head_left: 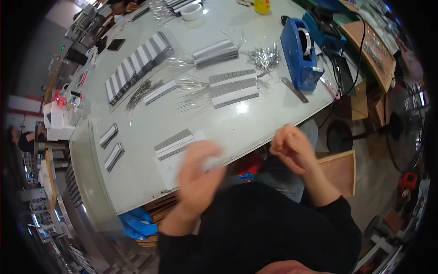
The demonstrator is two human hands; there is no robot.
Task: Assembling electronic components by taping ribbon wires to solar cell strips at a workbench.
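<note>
Nearest the left hand [197, 176], one grey-and-white strip bundle [174, 145] lies on a white sheet [165, 171], near the front of the pale tabletop [219, 125]. That hand is motion-blurred, its grip looking loosely spread, thumb apart from fingers, with nothing visible in it. The right hand [292, 148] is raised by the front edge, fingers curled inward; whether its grip encloses anything I cannot tell. Any lettering on the one blue tape dispenser [291, 55] or the one yellow container [262, 6] is too small to read. Counted further: two short bundles [108, 135] at the left, one long striped row [137, 66] behind them, two larger strip blocks [234, 89] with wires fanning out, one narrow strip [159, 92] beside loose wires [142, 93], one silvery wire clump [264, 58], one flat metal piece [294, 90] and one white roll [192, 17] at the far side.
</note>
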